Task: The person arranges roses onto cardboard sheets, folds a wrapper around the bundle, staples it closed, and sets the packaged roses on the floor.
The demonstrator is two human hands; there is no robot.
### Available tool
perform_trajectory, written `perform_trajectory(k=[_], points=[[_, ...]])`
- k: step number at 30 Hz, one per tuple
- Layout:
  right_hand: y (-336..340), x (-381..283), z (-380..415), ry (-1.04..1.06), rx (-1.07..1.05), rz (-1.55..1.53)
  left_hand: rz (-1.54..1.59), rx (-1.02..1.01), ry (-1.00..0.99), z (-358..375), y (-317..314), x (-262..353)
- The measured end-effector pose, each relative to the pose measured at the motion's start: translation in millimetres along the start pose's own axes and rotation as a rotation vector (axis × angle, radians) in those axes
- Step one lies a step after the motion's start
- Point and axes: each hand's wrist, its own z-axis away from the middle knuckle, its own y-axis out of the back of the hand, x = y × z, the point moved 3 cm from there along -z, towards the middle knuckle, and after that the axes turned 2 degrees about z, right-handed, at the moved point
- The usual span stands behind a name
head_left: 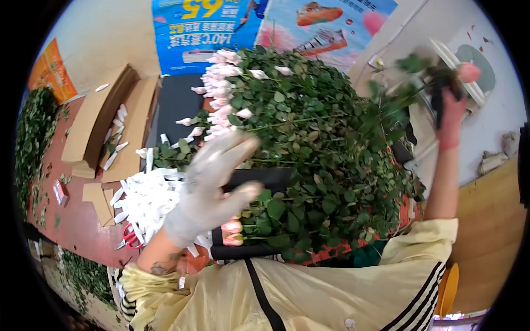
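My left hand, in a pale grey glove, is raised over the table's middle with its fingers apart and nothing in them. Under and beside it lie a pile of white sleeves and a few pink roses. My right hand, in a pink and black glove, is stretched out at the far right, closed around the stem of a leafy rose with a pink head. Between the hands lies a big heap of leafy stems, with sleeved rose heads along its left side.
Red-handled scissors lie left of the white pile. Cardboard pieces and a small box sit on the red table. More foliage stands at the far left. Posters hang behind the table.
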Motion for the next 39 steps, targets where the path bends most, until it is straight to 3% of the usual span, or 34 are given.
perform_trajectory(k=[1, 3, 5, 7, 11, 12, 13, 15, 16, 17, 18, 19, 20, 23, 25, 27, 31, 35, 37, 39], points=[[34.4, 6.0, -32.5, 0.132, 0.23, -0.012, 0.034, -0.032, 0.083, 11.9, 2.0, -6.7], [156.8, 80.3, -109.0, 0.16, 0.212, 0.215, -0.019, -0.074, 0.122, 46.8, -2.5, -25.1], [199.6, 66.3, -115.0, -0.017, 0.426, -0.094, -0.046, -0.141, 0.173, 69.8, -6.2, -31.8], [200.4, 3.9, -107.2, 0.096, 0.498, -0.12, -0.061, -0.273, 0.22, 91.2, -11.0, -34.7], [86.0, -148.0, -37.4, 0.575, 0.21, 0.157, -0.16, -0.226, 0.201, 105.2, -29.9, -31.6], [58.5, -152.1, -13.2, 0.62, 0.103, 0.247, -0.176, -0.316, 0.25, 104.4, -42.3, -33.9], [45.8, -126.8, 12.3, 0.498, 0.078, 0.298, -0.226, -0.355, 0.245, 103.1, -51.8, -30.6], [-27.2, -147.1, 92.4, 1.005, -0.215, 0.666, -0.275, -0.386, 0.232, 104.2, -66.6, -29.0], [-62.1, -144.4, 133.9, 1.142, -0.438, 0.746, -0.322, -0.434, 0.278, 110.4, -74.7, -32.2], [-96.4, -125.8, 179.7, 0.981, -0.431, 0.615, -0.369, -0.483, 0.33, 117.1, -81.4, -34.6], [-121.4, -133.5, 211.2, 1.204, -0.683, 0.647, -0.371, -0.482, 0.339, 122.5, -85.6, -35.2], [-143.8, -134.5, 238.2, 1.071, -0.893, 0.565, -0.391, -0.515, 0.361, 128.0, -89.6, -36.5], [-159.1, -128.6, 262.1, 1.058, -0.872, 0.5, -0.413, -0.547, 0.386, 131.7, -91.2, -37.3], [-215.0, -46.9, 346.4, 1.59, -0.472, 1.062, -0.401, -0.572, 0.434, 138.8, -92.9, -36.6], [-228.6, -60.8, 355.7, 1.656, -0.449, 1.198, -0.413, -0.57, 0.42, 140.2, -94.9, -35.9], [-229.4, -76.0, 347.1, 0.943, -1.1, 0.414, -0.431, -0.596, 0.437, 139.7, -96.4, -35.2], [-235.3, -57.6, 355.6, 0.795, -1.263, 0.449, -0.47, -0.639, 0.435, 141.1, -97.1, -33.6], [-238.5, -53.3, 361.1, 0.864, -1.178, 0.389, -0.479, -0.66, 0.442, 138.6, -100.2, -33.2], [-242.1, -65.1, 360.0, 0.773, -1.359, 0.579, -0.513, -0.655, 0.454, 137.7, -100.4, -32.7], [-237.1, -78.2, 366.2, 0.783, -1.331, 0.689, -0.508, -0.677, 0.448, 137.4, -99.8, -33.3]])
